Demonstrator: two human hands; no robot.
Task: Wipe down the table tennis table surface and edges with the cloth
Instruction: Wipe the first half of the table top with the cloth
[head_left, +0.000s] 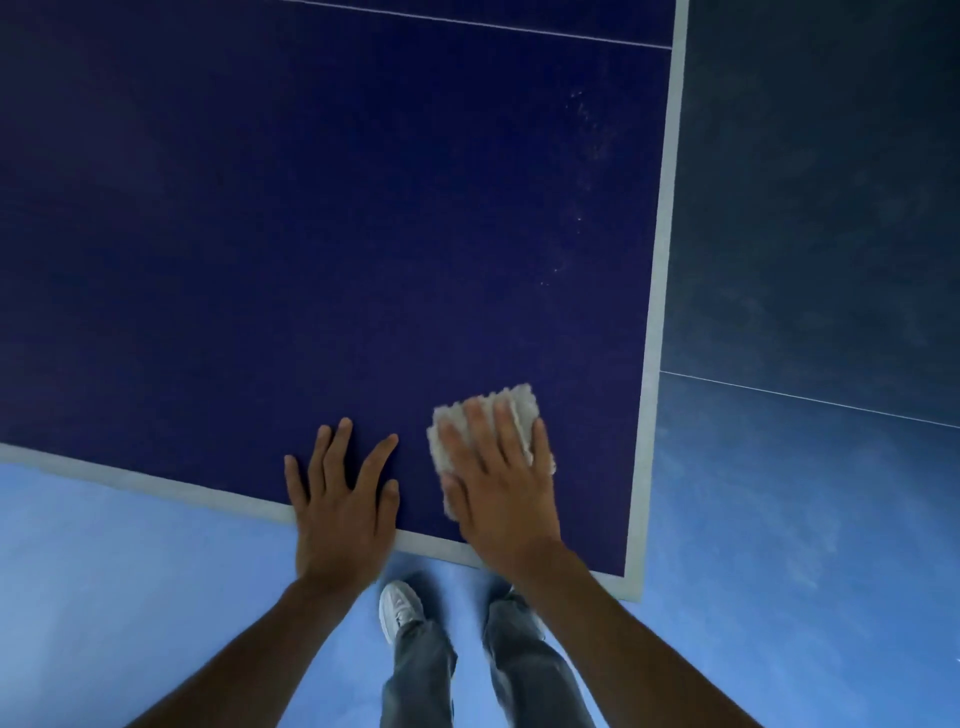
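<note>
Navy-blue board fills the view as you lean over the table tennis table (311, 208), working close to its near corner (632, 590). Your right hand (501, 493) lies flat on the pale cloth (514, 402), fingers straight and close together, pressing it to the surface just up and left of that corner; nothing is pinched. Your left hand (343, 499) rests further left of the corner, fingers spread, palm across the white border (655, 312), bracing you. Faint pale specks (589, 130), possibly dust though the view is too soft to be sure, trail up the board well beyond the corner, just inside the border. To do this pass well, spread your weight evenly over the whole cloth. Run overlapping strokes out to the corner and over the border on both sides, then work up toward those specks. Refold the cloth once a face looks soiled.
</note>
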